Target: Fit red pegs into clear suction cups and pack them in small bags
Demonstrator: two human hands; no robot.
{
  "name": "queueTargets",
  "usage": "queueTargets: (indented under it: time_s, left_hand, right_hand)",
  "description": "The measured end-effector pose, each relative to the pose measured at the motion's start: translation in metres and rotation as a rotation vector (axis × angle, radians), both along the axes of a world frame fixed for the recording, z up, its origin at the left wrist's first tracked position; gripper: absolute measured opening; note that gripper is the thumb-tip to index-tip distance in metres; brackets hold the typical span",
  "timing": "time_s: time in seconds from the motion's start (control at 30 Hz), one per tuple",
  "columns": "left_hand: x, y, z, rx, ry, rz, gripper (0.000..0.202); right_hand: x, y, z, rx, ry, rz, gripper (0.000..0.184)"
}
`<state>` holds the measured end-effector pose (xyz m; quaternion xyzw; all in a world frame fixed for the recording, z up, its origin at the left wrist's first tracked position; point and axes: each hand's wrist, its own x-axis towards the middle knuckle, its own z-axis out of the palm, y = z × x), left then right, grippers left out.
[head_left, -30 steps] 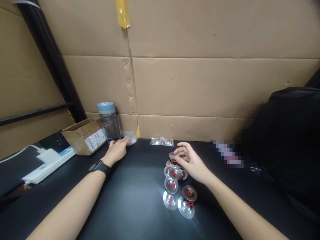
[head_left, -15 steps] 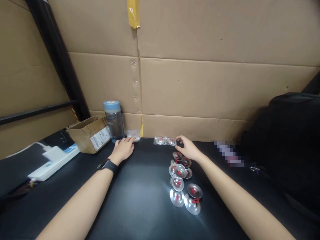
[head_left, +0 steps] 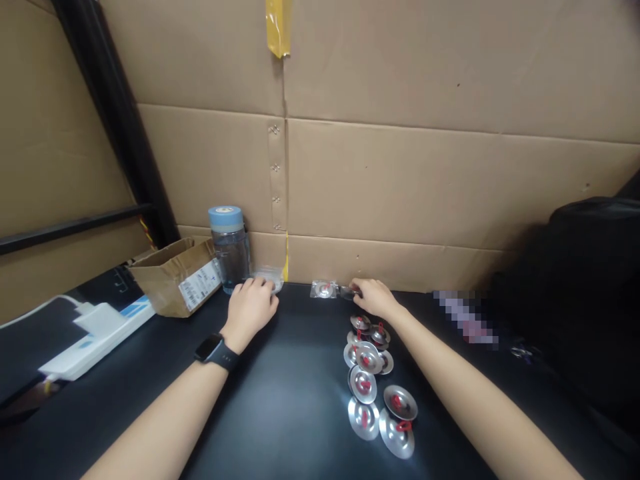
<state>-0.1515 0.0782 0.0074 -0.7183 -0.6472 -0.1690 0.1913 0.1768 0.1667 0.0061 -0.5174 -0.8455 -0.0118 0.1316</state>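
My left hand (head_left: 251, 307), with a black watch on its wrist, rests on the black table with fingers curled; its fingertips touch a clear plastic bag (head_left: 270, 278) by the cardboard wall. My right hand (head_left: 373, 298) reaches to the back of the table, its fingers closed on the right end of a clear packet holding small metal cymbals (head_left: 327, 290). Just in front of that hand lies a heap of several small silver cymbals with red cords (head_left: 373, 373).
A water bottle with a blue lid (head_left: 229, 247) and an open brown carton (head_left: 176, 275) stand at the back left. A white device with a cable (head_left: 93, 330) lies at the left. A black bag (head_left: 580, 293) fills the right. Cardboard walls the back.
My right hand left the heap of cymbals and moved back to the clear packet at the wall. My left hand stayed by the plastic bag and curled its fingers.
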Motion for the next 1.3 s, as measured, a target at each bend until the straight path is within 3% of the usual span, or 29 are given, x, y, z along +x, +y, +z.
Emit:
queueTargets:
  time_s: [0.13, 0.23, 0.37, 0.47, 0.57, 0.8, 0.93, 1.07, 1.3]
  left_hand:
    - [0.017, -0.01, 0.007, 0.062, -0.019, -0.091, 0.019]
    - [0.031, -0.019, 0.009, 0.069, -0.112, -0.265, 0.022]
    - [0.062, -0.042, 0.009, 0.022, -0.256, -0.629, 0.045]
    - [0.085, -0.063, 0.006, -0.026, -0.323, -0.735, 0.055]
    - [0.096, -0.075, 0.002, -0.122, -0.313, -0.813, 0.045]
    - [0.095, -0.071, 0.001, -0.368, -0.346, -0.91, 0.039]
    - [0.099, -0.071, 0.002, -0.36, -0.362, -0.926, 0.04]
    - [0.1, -0.071, 0.0, -0.365, -0.352, -0.933, 0.043]
    - [0.1, -0.07, 0.001, -0.348, -0.352, -0.942, 0.044]
  right_hand:
    - [0.014, -0.003, 0.006, -0.007, 0.243, -0.023, 0.024]
    - [0.022, -0.018, 0.016, -0.012, 0.438, 0.032, 0.025]
    - [0.022, -0.061, 0.03, -0.159, 0.604, 0.171, 0.025]
    - [0.018, -0.099, 0.039, -0.346, 0.689, 0.273, 0.027]
    - [0.021, -0.126, 0.043, -0.491, 0.819, 0.332, 0.031]
    - [0.037, -0.135, 0.027, -0.477, 0.953, 0.304, 0.033]
    - [0.036, -0.129, 0.015, -0.511, 1.034, 0.29, 0.03]
    - [0.033, -0.126, 0.006, -0.448, 1.054, 0.235, 0.025]
    - [0.03, -0.13, 0.008, -0.252, 1.081, 0.237, 0.019]
